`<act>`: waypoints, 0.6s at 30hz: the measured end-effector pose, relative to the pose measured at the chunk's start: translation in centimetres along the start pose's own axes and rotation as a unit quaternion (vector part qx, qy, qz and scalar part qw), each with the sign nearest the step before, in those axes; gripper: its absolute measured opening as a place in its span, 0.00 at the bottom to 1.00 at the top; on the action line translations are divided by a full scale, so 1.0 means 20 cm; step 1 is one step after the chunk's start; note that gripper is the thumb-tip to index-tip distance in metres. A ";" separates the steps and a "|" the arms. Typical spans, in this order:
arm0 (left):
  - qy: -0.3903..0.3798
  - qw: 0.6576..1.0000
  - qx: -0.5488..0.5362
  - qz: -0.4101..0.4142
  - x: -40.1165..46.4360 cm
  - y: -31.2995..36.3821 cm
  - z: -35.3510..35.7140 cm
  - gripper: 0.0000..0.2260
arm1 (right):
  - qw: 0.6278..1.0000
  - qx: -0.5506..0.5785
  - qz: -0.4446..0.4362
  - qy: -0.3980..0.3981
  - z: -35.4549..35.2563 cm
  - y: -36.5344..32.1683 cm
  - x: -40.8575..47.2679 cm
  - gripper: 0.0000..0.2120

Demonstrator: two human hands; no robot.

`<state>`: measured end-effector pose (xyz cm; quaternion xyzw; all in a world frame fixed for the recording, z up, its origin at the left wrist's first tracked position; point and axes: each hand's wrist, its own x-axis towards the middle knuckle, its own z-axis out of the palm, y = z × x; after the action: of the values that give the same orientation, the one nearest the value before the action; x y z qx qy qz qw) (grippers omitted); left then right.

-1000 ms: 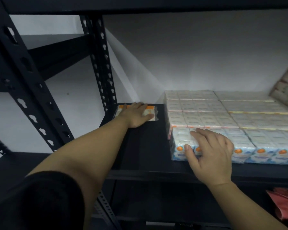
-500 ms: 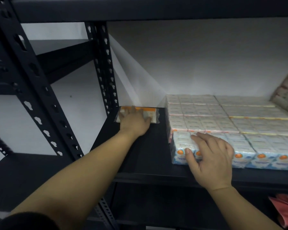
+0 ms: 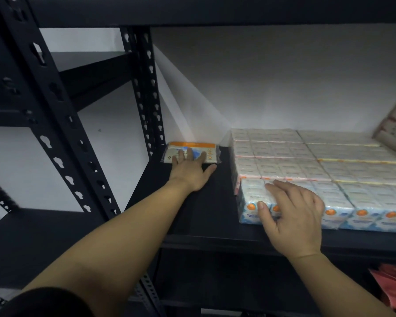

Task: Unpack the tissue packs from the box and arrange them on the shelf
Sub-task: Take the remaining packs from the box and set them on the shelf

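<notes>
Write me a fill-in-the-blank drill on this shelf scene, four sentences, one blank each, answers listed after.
1. The left hand rests flat on a single tissue pack at the back ____ corner of the shelf.
2. The right hand rests on the front-left corner of the big block of packs, its ____ lying against the block's front face.
3. The single pack has an ____ stripe along its far edge.
4. The shelf frame is ____ in colour.

Answers: left; thumb; orange; black
</notes>
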<state>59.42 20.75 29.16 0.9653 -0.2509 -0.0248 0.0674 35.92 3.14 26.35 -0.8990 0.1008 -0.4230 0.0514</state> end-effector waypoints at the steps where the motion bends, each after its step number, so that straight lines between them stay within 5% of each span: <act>1: -0.001 1.000 0.002 0.002 0.00 0.00 0.00 0.34 | 1.000 -0.002 0.001 -0.002 0.00 0.00 0.00 0.23; 18: 0.078 0.996 -0.054 0.002 -0.61 0.09 -0.05 0.36 | 0.998 -0.011 0.010 -0.065 -0.07 -0.02 0.02 0.25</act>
<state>48.03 25.37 30.63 0.9589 -0.2447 0.0367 0.1389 35.18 3.41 27.52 -0.9240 0.1108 -0.3624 0.0515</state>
